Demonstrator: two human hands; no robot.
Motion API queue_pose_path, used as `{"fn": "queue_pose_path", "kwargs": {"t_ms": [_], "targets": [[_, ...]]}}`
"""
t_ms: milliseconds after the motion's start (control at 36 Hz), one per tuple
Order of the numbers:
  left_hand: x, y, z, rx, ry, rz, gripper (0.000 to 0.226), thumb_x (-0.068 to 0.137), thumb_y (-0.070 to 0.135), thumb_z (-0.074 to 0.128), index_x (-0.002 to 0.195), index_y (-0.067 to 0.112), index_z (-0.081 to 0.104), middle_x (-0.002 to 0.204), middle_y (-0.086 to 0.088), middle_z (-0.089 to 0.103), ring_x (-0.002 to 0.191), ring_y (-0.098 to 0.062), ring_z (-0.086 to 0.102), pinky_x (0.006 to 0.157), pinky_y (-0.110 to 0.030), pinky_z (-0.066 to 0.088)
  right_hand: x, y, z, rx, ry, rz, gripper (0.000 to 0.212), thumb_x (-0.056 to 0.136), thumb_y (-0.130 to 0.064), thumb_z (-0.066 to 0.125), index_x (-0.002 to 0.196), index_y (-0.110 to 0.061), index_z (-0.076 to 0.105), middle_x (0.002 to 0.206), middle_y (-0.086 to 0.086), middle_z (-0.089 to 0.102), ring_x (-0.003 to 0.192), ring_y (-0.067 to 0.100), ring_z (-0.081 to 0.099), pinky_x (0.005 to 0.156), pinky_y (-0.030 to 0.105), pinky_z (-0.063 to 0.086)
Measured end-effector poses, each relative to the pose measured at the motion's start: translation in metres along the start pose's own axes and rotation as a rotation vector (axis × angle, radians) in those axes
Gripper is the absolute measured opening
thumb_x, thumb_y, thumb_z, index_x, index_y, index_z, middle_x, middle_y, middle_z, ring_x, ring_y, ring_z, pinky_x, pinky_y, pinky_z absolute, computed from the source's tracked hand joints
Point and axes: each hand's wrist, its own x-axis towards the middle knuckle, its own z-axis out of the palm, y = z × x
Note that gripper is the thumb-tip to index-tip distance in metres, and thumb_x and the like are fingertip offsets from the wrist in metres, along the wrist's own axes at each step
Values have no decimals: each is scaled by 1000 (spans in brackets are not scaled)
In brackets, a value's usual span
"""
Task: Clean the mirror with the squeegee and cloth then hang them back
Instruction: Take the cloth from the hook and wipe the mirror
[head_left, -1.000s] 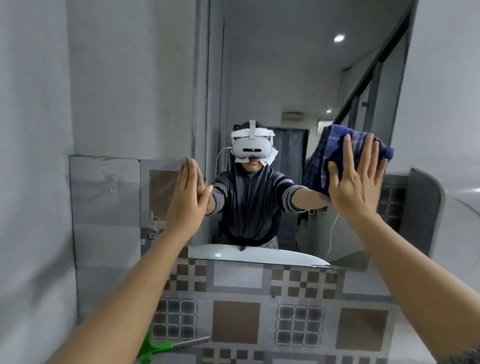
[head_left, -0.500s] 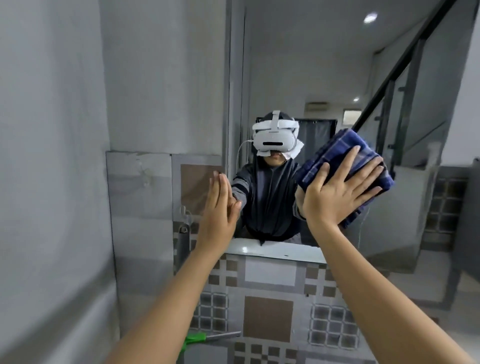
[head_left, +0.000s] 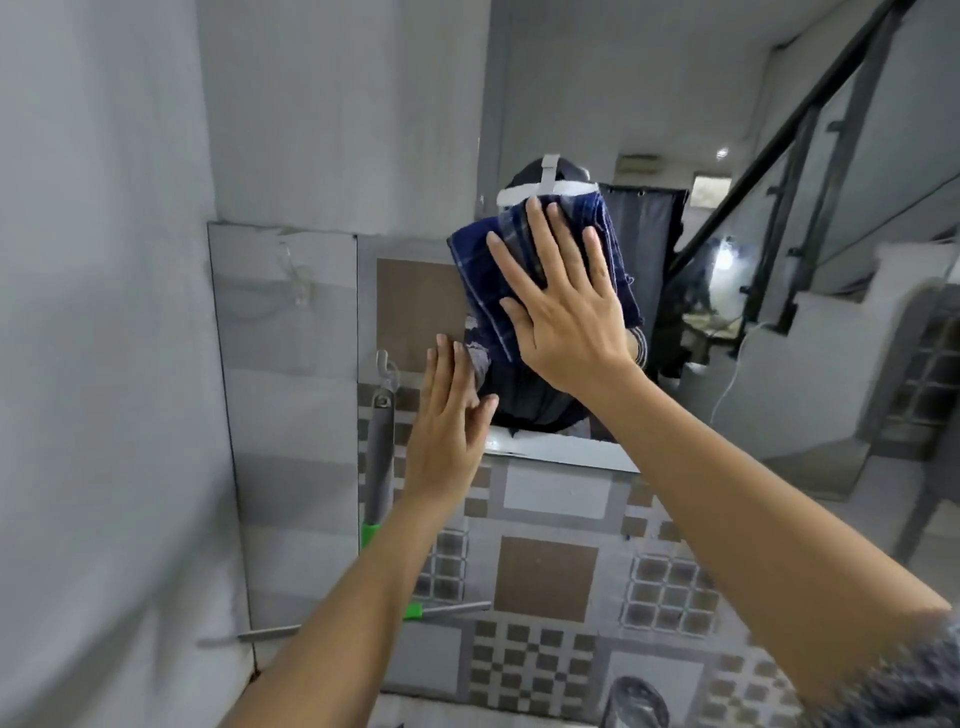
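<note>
Head view: folded dark-blue checked cloth (head_left: 475, 270) on the mirror (head_left: 571, 104).
Right hand (head_left: 561, 306), fingers spread straight, presses it; left hand (head_left: 447, 415), fingers straight, touches the mirror at seven o'clock.

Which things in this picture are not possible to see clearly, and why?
Head view only.
squeegee: the left forearm covers its middle.
mirror: top and right edges cut off by the frame.
glass under the cloth: hidden by it and the right hand.
shiny object at the bottom edge: blurred, cut off.
</note>
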Motion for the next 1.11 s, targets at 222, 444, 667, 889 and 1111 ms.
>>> {"fn": "queue_pose_path", "kwargs": {"t_ms": [222, 444, 667, 889, 1111], "targets": [[0, 2, 0, 45, 3, -24, 73, 95, 34, 44, 144, 22, -8, 154, 5, -10, 144, -18, -4, 106, -49, 38, -62, 84, -13, -66, -66, 117, 54, 98, -38, 29, 149, -27, 14, 157, 14, 10, 145, 28, 8, 117, 44, 1], [0, 7, 0, 177, -10, -42, 71, 92, 36, 43, 147, 10, 6, 156, -5, -2, 143, -19, -1, 97, -25, 30, -154, 138, -10, 135, -44, 745, 59, 97, -40, 29, 149, -32, 0, 158, 11, -7, 145, 24, -9, 117, 49, 5], [10, 14, -7, 252, 10, 7, 70, 92, 37, 44, 145, 3, 14, 156, -11, 9, 143, -19, 5, 102, -22, 27, -169, 99, 11, 404, 145, 1313, 58, 99, -40, 25, 150, -25, 2, 158, 12, -8, 145, 27, -8, 115, 50, -4], [53, 23, -22, 247, 109, 121, 62, 94, 25, 48, 143, -1, 20, 153, -18, 18, 142, -29, 14, 92, 7, 7, -150, 35, 28, 478, 226, 1389, 59, 96, -39, 26, 150, -18, 10, 157, 19, -2, 144, 34, -2, 112, 55, -3], [79, 7, -32, 206, 15, 247, 64, 95, 30, 48, 145, 3, 17, 154, -16, 14, 143, -24, 12, 116, -20, 14, -130, -30, 44, 442, 214, 1248, 56, 97, -33, 31, 149, -15, 17, 155, 23, 4, 144, 37, 1, 112, 56, -1]]}}
